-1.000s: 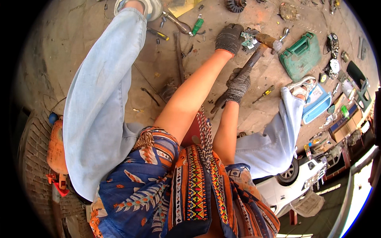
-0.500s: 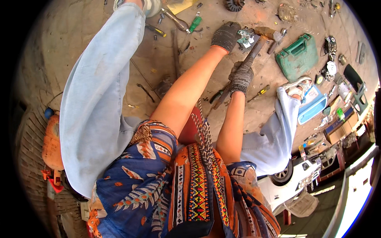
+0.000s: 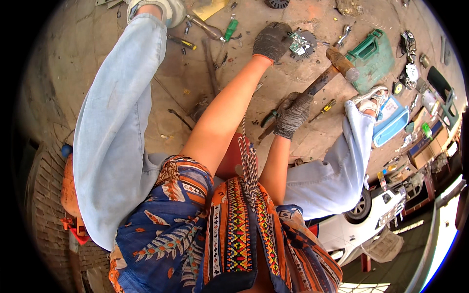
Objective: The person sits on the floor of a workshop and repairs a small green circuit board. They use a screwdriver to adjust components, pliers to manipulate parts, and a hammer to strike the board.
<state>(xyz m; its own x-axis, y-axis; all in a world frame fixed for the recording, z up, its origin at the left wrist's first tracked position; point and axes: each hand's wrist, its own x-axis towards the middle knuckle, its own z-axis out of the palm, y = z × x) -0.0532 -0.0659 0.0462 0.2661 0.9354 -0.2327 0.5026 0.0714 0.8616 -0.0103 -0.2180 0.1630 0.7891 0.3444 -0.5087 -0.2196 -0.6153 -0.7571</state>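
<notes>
My left hand point(image 3: 272, 43), in a dark knitted glove with an orange cuff, is closed at the left edge of a dark, round, toothed part point(image 3: 307, 46). Green circuit board pieces and shiny bits show on that part, which rests on the ground. My right hand point(image 3: 294, 115), gloved in dark grey, is wrapped round the long handle of a hammer point(image 3: 342, 64). The rusty hammer head is to the right of the toothed part and apart from it, in front of a green plastic case point(image 3: 373, 63). How the left fingertips grip is partly hidden.
A yellow screwdriver point(image 3: 322, 111) lies right of my right hand, and a green-handled screwdriver point(image 3: 231, 28) lies far left of the part. Pliers point(image 3: 345, 34) lie beyond the hammer. By my right shoe stands a blue tray point(image 3: 393, 127). Scattered parts and a white car point(image 3: 361, 219) are further right.
The hammer head has swung right and nearer to me, away from the toothed part. My right hand has drawn back slightly. My left hand stays at the part, and the view has shifted a little.
</notes>
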